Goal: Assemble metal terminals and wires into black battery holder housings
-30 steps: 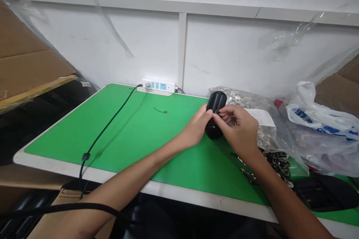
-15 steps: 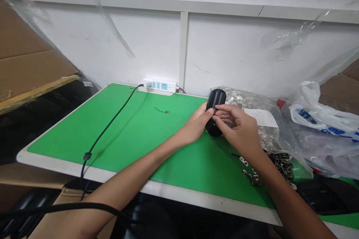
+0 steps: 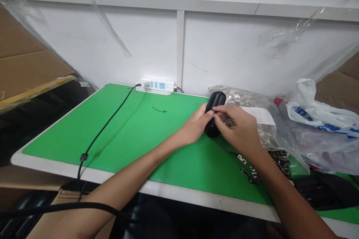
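Note:
A glossy black rounded object is tilted upright above the right part of the green table. My left hand is wrapped round its left side, thumb on the front. My right hand has thumb and index finger pinched against the front of the object, beside the left thumb. Whatever lies between those fingertips is too small to make out. Behind my right hand lies a clear plastic bag of metal parts with a paper label.
Loose metal pieces lie by my right forearm. A white power strip with a black cable sits at the back edge. A short wire lies mid-table. White plastic bags and a black item are at right.
The view has shifted slightly. My right fingertips have moved a little on the front of the black object, which both hands still touch.

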`<action>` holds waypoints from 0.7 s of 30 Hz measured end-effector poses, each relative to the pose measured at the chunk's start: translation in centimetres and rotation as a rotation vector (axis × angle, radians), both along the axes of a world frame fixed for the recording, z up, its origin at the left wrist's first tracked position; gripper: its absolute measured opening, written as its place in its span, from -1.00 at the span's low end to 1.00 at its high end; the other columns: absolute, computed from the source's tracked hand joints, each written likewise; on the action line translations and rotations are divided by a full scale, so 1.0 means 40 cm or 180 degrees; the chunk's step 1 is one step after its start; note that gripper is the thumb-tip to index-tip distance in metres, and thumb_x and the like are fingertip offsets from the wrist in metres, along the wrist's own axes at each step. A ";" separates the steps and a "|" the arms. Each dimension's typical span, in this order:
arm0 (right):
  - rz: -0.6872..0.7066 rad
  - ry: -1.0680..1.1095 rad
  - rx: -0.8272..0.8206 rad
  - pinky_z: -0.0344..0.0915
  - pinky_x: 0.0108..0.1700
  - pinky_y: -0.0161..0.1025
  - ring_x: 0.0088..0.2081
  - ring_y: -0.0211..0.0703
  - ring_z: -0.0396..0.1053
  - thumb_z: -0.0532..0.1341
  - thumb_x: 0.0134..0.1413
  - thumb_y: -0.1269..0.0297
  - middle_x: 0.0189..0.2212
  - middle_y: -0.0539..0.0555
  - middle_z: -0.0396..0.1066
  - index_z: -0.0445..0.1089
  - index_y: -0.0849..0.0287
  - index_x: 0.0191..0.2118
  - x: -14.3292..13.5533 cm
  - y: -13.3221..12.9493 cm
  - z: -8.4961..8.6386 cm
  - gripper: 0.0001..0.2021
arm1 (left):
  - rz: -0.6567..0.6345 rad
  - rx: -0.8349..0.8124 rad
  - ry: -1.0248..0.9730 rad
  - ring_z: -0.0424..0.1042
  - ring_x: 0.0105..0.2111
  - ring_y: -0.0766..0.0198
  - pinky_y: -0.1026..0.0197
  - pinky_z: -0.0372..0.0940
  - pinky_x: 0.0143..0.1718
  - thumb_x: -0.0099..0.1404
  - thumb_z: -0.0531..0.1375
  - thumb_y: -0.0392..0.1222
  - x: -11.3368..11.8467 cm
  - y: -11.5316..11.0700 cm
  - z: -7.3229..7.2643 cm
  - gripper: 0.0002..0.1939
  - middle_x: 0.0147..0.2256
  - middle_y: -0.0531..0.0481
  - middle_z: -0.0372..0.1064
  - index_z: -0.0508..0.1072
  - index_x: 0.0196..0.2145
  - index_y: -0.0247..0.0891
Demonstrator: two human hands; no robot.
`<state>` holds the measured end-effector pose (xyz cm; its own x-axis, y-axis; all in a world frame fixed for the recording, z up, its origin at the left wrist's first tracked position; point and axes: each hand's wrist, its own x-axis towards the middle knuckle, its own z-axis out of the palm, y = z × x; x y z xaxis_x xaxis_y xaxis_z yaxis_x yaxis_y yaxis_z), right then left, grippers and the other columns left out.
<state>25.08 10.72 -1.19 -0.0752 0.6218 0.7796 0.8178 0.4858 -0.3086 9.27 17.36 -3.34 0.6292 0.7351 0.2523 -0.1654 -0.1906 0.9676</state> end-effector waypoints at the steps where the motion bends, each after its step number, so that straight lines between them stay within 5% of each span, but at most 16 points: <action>1: -0.0003 0.0056 -0.0008 0.52 -0.24 -0.15 -0.33 -0.12 0.57 0.28 0.28 0.36 -0.30 0.04 0.63 0.53 0.08 -0.09 -0.001 0.000 0.000 -0.87 | -0.0004 0.0029 -0.0012 0.31 0.28 -0.06 0.01 0.16 0.32 0.51 0.06 0.00 0.000 0.002 -0.002 -0.51 0.21 -0.17 0.40 0.33 0.27 -0.28; 8: -0.0178 0.0291 -0.0057 0.51 -0.28 -0.13 -0.35 -0.10 0.57 0.29 0.27 0.34 -0.30 0.04 0.65 0.56 0.08 -0.18 -0.008 -0.002 -0.006 -0.92 | 0.0045 0.0223 0.0036 0.32 0.22 -0.03 0.02 0.21 0.26 0.45 0.07 -0.04 0.002 0.012 -0.023 -0.54 0.15 -0.12 0.40 0.32 0.22 -0.25; 21: -0.0049 0.0025 0.0157 0.48 -0.26 -0.15 -0.30 -0.09 0.59 0.27 0.30 0.40 -0.34 0.06 0.62 0.53 0.11 -0.24 -0.004 0.005 -0.018 -0.91 | 0.0314 0.0533 0.0402 0.36 0.09 -0.01 -0.03 0.28 0.18 0.47 -0.01 -0.09 0.001 -0.012 0.003 -0.68 0.01 -0.16 0.37 0.29 0.07 -0.30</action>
